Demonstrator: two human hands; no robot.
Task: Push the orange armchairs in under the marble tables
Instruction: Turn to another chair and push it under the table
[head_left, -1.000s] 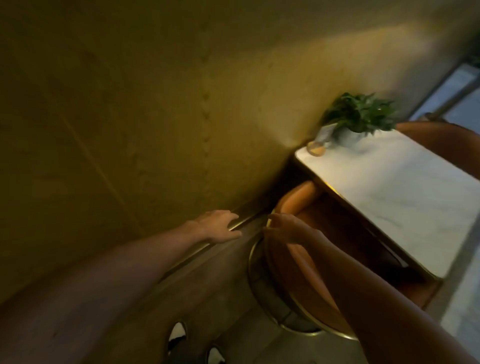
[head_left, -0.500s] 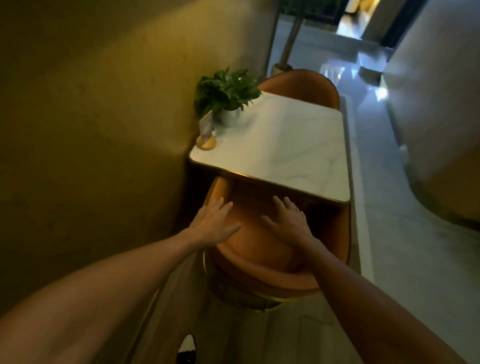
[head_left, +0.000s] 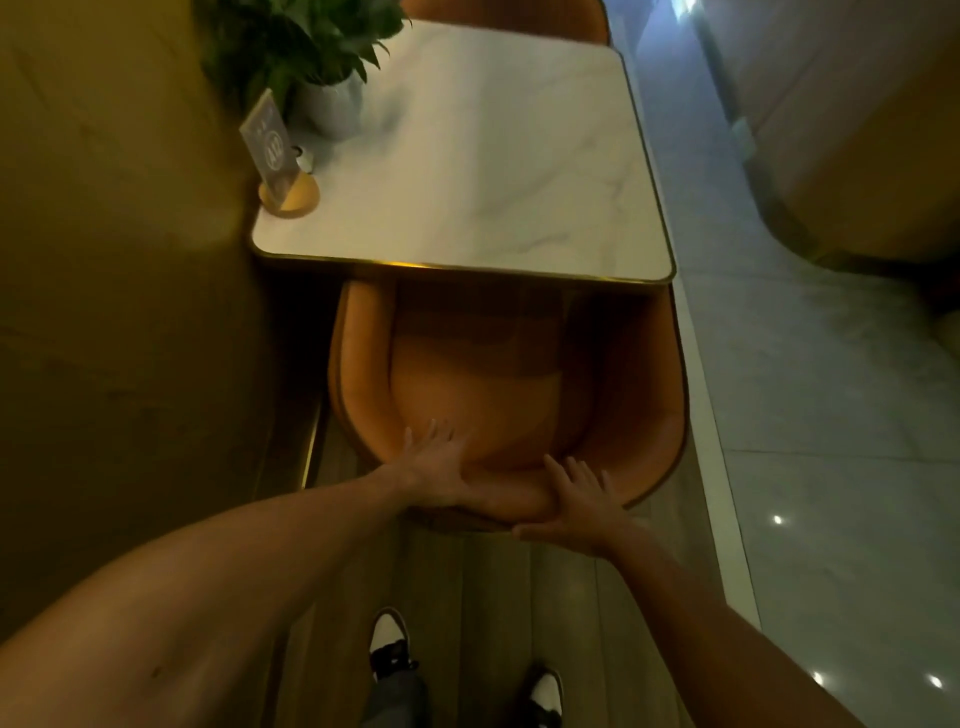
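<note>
The left hand (head_left: 434, 470) lies flat with straight, spread fingers on the top of the curved backrest of the orange upholstered armchair (head_left: 498, 384), and the right hand (head_left: 576, 501) presses beside it in the same way, open, with the fingers pointing to 12 o'clock; neither hand grips anything. The armchair stands directly in front of the person, its front part already under the near edge of the white marble surface with the gold rim (head_left: 467, 156), while the backrest and much of the seat are outside. I think the risks come from the narrow place. At 9 o'clock the dark yellow wall (head_left: 130, 312) is very near to the left arm of the chair, so a push that is not straight could scrape it. The right arm of the chair, at 3 o'clock, seems to line up with the surface's corner, and if the arms are higher than the underside they may hit the gold rim. Such a knock could shake the green plant in its white pot (head_left: 322, 67) and the small sign on a round wooden base (head_left: 283, 166) at 11 o'clock.
</note>
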